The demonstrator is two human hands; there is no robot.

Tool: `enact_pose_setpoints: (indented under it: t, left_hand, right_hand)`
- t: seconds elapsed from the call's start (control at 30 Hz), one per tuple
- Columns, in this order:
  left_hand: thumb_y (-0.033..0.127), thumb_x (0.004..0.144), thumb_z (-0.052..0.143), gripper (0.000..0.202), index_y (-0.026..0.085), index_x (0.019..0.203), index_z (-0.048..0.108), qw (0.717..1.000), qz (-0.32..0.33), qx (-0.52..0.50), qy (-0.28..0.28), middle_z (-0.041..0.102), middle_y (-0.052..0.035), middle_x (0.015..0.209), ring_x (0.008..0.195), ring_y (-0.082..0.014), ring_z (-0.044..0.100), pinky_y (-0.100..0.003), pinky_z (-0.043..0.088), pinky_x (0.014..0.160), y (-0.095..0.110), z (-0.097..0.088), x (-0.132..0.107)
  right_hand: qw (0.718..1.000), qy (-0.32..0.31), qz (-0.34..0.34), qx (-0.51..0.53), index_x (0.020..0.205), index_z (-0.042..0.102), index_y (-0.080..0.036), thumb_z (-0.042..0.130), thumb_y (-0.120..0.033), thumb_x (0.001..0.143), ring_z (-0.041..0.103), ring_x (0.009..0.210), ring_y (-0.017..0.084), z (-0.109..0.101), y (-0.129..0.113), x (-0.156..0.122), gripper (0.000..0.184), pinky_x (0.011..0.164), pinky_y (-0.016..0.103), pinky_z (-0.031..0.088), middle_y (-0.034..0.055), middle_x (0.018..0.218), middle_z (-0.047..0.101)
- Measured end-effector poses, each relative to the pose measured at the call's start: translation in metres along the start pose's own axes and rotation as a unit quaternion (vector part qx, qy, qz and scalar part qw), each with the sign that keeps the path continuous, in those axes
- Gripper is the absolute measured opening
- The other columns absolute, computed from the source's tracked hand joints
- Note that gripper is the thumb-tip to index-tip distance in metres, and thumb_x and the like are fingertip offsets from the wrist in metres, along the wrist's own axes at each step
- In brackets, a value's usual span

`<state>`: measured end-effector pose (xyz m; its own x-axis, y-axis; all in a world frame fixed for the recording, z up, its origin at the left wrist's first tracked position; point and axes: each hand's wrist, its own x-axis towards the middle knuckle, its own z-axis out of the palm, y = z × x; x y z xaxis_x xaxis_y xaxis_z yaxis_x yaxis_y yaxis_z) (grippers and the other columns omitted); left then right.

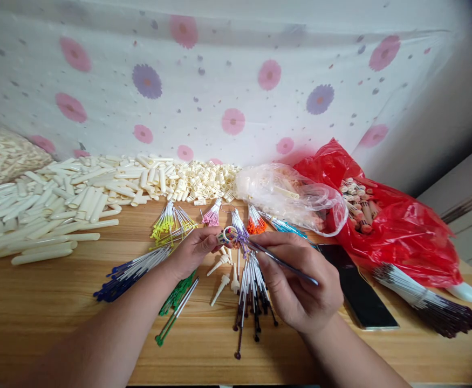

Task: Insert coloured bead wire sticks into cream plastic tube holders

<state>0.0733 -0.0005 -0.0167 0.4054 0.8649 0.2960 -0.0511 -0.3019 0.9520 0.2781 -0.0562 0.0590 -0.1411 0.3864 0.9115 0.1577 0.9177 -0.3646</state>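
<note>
My left hand [197, 249] pinches a short cream plastic tube [221, 235] with small coloured bits at its open end. In my right hand [302, 275] are slim dark metal tweezers [282, 262], their tip close to the tube's opening. Around both hands lie fanned bundles of thin white sticks with coloured ends: yellow [163, 223], pink [211, 215], purple [241, 231], orange [255, 221], light blue [286, 226], dark blue [132, 274], green [179, 296] and black [254, 296]. Several small cream pointed pieces [220, 289] lie between my hands.
Long cream tubes [63, 202] and short slotted ones [203, 180] are heaped along the back and left. A clear plastic bag [288, 194] and a red bag [409, 231] of parts stand right. Nearer are a phone [361, 291] and a tied dark-ended bundle [430, 302].
</note>
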Motion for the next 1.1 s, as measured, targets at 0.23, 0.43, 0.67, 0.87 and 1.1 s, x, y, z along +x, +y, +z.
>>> enact_pose_setpoints:
  t: [0.23, 0.43, 0.67, 0.87, 1.1]
  left_hand:
    - [0.062, 0.079, 0.049, 0.051, 0.014, 0.08, 0.066, 1.0, -0.018, -0.011, -0.019, 0.05, -0.0012, 0.072, 0.065, -0.0123, 0.038, -0.026, 0.03, 0.06, 0.006, 0.003, 0.0]
    - [0.063, 0.077, 0.05, 0.052, 0.015, 0.084, 0.068, 0.999, -0.023, -0.028, -0.01, 0.056, -0.0028, 0.075, 0.067, -0.0127, 0.042, -0.026, 0.032, 0.061, 0.003, 0.002, -0.001]
    - [0.063, 0.079, 0.049, 0.053, 0.014, 0.084, 0.069, 1.0, -0.022, -0.016, -0.001, 0.058, -0.0049, 0.075, 0.065, -0.0139, 0.046, -0.028, 0.036, 0.061, 0.003, 0.001, -0.001]
    - [0.064, 0.077, 0.05, 0.052, 0.015, 0.081, 0.066, 0.998, -0.016, 0.049, 0.039, 0.058, -0.0038, 0.073, 0.07, -0.0166, 0.05, -0.031, 0.041, 0.068, 0.005, 0.002, 0.0]
    - [0.061, 0.078, 0.052, 0.05, 0.014, 0.088, 0.065, 0.997, 0.004, 0.059, 0.056, 0.059, -0.0034, 0.077, 0.075, -0.017, 0.052, -0.031, 0.042, 0.074, 0.004, 0.006, 0.001]
  right_hand:
    - [1.0, -0.011, -0.001, -0.01, 0.087, 0.058, -0.014, 0.057, 0.001, 0.075, 0.067, 0.078, 0.017, 0.001, -0.001, 0.001, 0.019, 0.062, 0.031, 0.056, 0.0104, 0.087, 0.069]
    - [1.0, 0.015, 0.008, 0.013, 0.087, 0.059, -0.015, 0.056, 0.003, 0.074, 0.067, 0.08, 0.017, -0.001, -0.003, 0.003, 0.022, 0.065, 0.031, 0.057, 0.0077, 0.086, 0.069]
    - [0.999, 0.043, -0.009, 0.011, 0.088, 0.06, -0.014, 0.059, 0.002, 0.07, 0.067, 0.079, 0.021, -0.004, -0.003, -0.001, 0.024, 0.063, 0.035, 0.057, 0.0079, 0.084, 0.068]
    - [0.997, 0.077, 0.013, 0.009, 0.085, 0.056, -0.021, 0.05, -0.01, 0.08, 0.063, 0.069, 0.02, -0.01, 0.006, -0.002, 0.013, 0.059, 0.037, 0.053, 0.0041, 0.075, 0.062]
    - [0.99, -0.072, 0.056, -0.108, 0.097, 0.06, -0.018, 0.05, -0.008, 0.084, 0.054, 0.066, 0.012, 0.007, 0.021, 0.0, 0.019, 0.058, 0.025, 0.046, 0.003, 0.077, 0.056]
